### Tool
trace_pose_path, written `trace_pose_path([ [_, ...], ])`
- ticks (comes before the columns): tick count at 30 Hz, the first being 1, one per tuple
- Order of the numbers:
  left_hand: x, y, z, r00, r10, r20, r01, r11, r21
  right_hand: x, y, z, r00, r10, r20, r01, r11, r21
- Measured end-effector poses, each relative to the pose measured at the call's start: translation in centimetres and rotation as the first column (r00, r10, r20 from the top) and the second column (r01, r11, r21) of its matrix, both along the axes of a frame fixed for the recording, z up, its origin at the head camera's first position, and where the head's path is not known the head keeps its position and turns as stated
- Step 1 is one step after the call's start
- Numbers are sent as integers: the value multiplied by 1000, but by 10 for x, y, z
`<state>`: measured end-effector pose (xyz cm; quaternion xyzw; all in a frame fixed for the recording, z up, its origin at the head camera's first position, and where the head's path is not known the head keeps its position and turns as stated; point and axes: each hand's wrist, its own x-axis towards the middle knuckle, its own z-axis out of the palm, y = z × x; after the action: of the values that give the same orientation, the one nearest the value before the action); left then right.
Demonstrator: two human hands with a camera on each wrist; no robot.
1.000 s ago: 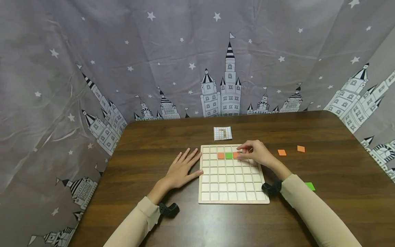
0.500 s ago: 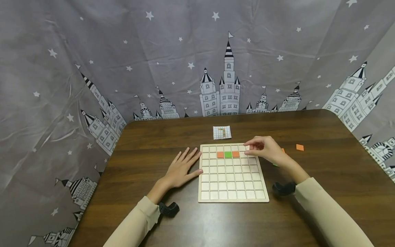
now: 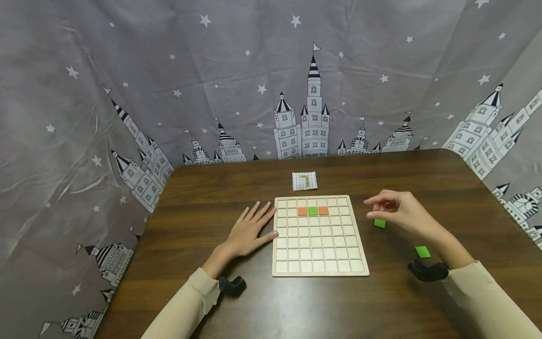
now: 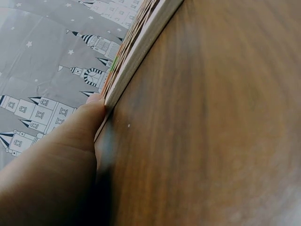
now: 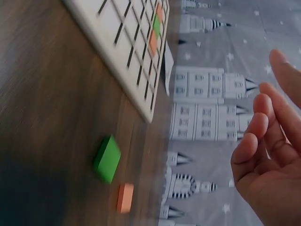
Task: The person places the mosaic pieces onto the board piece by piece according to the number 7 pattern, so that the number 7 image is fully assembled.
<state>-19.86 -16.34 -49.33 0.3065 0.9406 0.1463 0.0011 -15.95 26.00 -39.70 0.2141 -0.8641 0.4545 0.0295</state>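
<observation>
Three coloured tiles (image 3: pixel 312 211), orange-green-orange, flush side by side in the second row from the far edge of a pale wooden grid board (image 3: pixel 315 242), seven by seven square cells, thin raised dividers, plain rim. Flat on the table, just right of the left hand (image 3: pixel 250 233): fingers spread and straight, palm down, thumb and index fingertip touching the left rim. Off the board's right side, raised over the table: right hand (image 3: pixel 398 209), released, fingers loosely bent, thumb apart. Near it on the wood, two bright green tiles (image 3: pixel 422 252), one just below the thumb; also an orange tile (image 5: pixel 125 197), small and flat, near a green one in the right wrist view. Beyond the far rim, a small white card (image 3: pixel 304 181) with a printed grid and coloured squares. Table (image 3: pixel 211 183) dark brown, streaky grain, rounded far corners, soft glare near front. Behind: grey curtain (image 3: pixel 237 61), creased, white stars, black-and-white castles. Cream sleeves (image 3: pixel 182 301), black wrist devices (image 3: pixel 427 271).
</observation>
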Motion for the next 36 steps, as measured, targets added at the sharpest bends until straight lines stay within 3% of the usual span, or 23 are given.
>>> trace_pose_path([
  [4,0,1,2,1000,1,11,-1,1000,-2,12,19,-2,999,-4,-38,4,1000,-11],
  [12,0,2,2,1000,2,16,-2,1000,0,36,56,-16,995,-98,21,98,995,13],
  [20,0,2,2,1000,6,17,-6,1000,1,55,85,-36,988,-136,71,136,991,8],
  [27,0,1,1,1000,2,18,-2,1000,-4,62,103,-56,981,-161,108,160,987,10],
  [36,-1,0,0,1000,0,3,0,1000,-4,63,117,-71,987,-126,99,127,992,1],
])
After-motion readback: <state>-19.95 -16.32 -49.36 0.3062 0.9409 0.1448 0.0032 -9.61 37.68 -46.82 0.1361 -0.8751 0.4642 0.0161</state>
